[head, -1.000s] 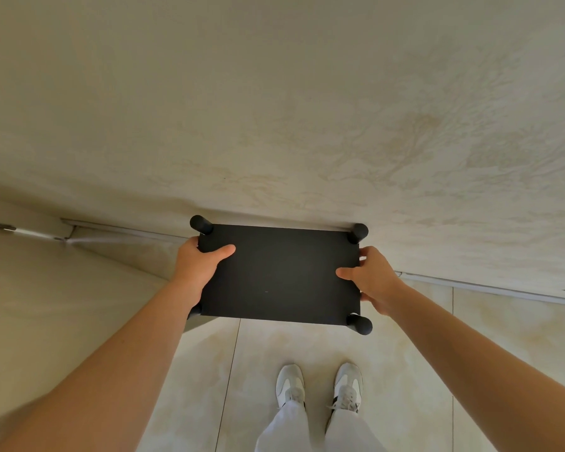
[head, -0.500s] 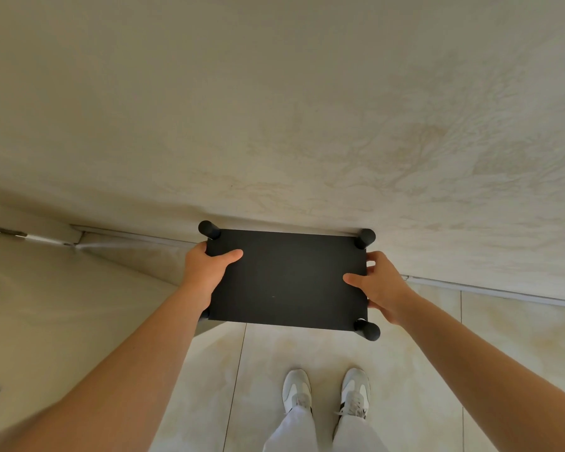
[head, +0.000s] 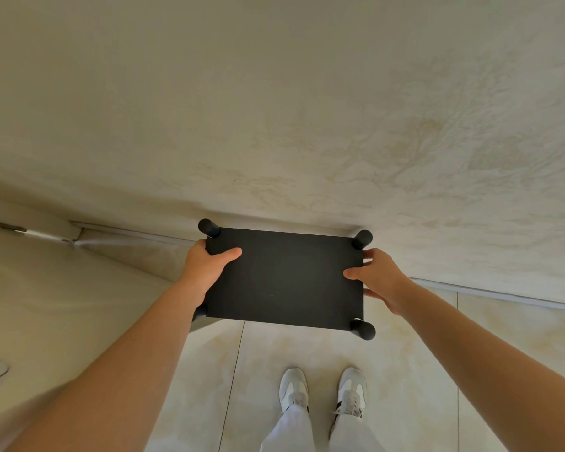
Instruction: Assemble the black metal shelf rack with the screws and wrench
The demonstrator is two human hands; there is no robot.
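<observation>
A pale marbled wall (head: 307, 109) fills the view from 9 o'clock round through 12 to 3, and a cream tiled floor (head: 421, 370) takes up the lower part towards 5 and 6 o'clock. A plain beige surface (head: 62, 305) runs down the side at 8 o'clock. Just below the middle of the view, close against the foot of the wall, is the black shelf rack (head: 287, 278). It is seen from straight above, so its flat top panel hides everything under it, and I cannot tell whether it stands on the floor. The left hand (head: 206, 269) grips the panel's short edge at the rack's 9 o'clock, with the thumb lying across the top face and the fingers tucked out of sight below. The right hand (head: 380, 278) grips the opposite edge at 3 o'clock, thumb on top and fingers curled round the side. White trousers (head: 287, 429) and a pair of white shoes (head: 294, 388) show at 6 o'clock. Round black post ends (head: 363, 330) stick out at the rack's four corners, at 10, 2, 4 and 8 o'clock.
</observation>
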